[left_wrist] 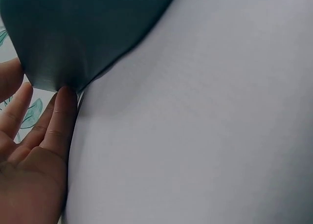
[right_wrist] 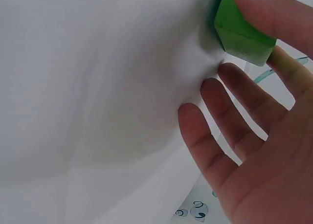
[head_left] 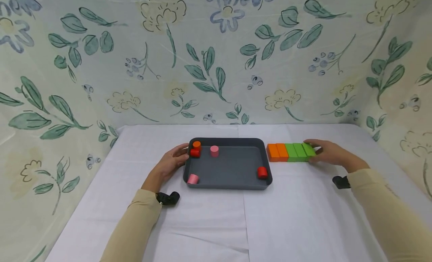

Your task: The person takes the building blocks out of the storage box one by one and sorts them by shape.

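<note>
A dark grey tray lies mid-table, and my left hand touches its left side with extended fingers. In the left wrist view, fingertips meet the outer wall of the tray. Right of the tray runs a row of blocks: two orange blocks, then three green blocks. My right hand pinches the right-end green block between thumb and index finger. Its other fingers spread below the block in the right wrist view.
Inside the tray stand or lie small cylinders: an orange one, a red one and a pink one toward the back left, another pink one at front left, another red one at right. White cloth covers the table.
</note>
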Tool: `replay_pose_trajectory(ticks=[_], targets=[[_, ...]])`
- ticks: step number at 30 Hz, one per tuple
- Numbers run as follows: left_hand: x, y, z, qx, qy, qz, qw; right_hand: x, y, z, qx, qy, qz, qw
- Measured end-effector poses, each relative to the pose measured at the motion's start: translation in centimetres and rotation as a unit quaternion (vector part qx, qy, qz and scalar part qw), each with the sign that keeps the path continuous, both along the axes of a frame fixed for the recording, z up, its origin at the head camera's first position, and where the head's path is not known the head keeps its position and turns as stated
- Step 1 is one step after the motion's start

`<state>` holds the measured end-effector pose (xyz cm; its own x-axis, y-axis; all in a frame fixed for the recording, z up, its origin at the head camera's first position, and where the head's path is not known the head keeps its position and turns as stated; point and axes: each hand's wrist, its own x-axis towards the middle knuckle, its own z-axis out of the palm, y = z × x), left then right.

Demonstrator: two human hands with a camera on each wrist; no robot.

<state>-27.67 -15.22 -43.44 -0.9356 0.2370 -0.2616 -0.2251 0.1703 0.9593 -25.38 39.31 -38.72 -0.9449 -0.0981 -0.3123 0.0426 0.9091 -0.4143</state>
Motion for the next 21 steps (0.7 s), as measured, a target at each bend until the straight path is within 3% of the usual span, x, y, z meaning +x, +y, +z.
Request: replay_pose_trajectory(ticks=[12, 21], targets=[[0.14, 0.00, 0.03, 0.006, -0.003, -0.001, 1.0000, 0.13, -0.07, -0.68, 0.006, 0.004, -0.011, 1.000], [0.35, 0.03, 0.33, 0.011, 0.004, -0.003, 0.9999, 0.41, -0.08, -0.46, -0.004, 0.018, 0.002, 1.000]])
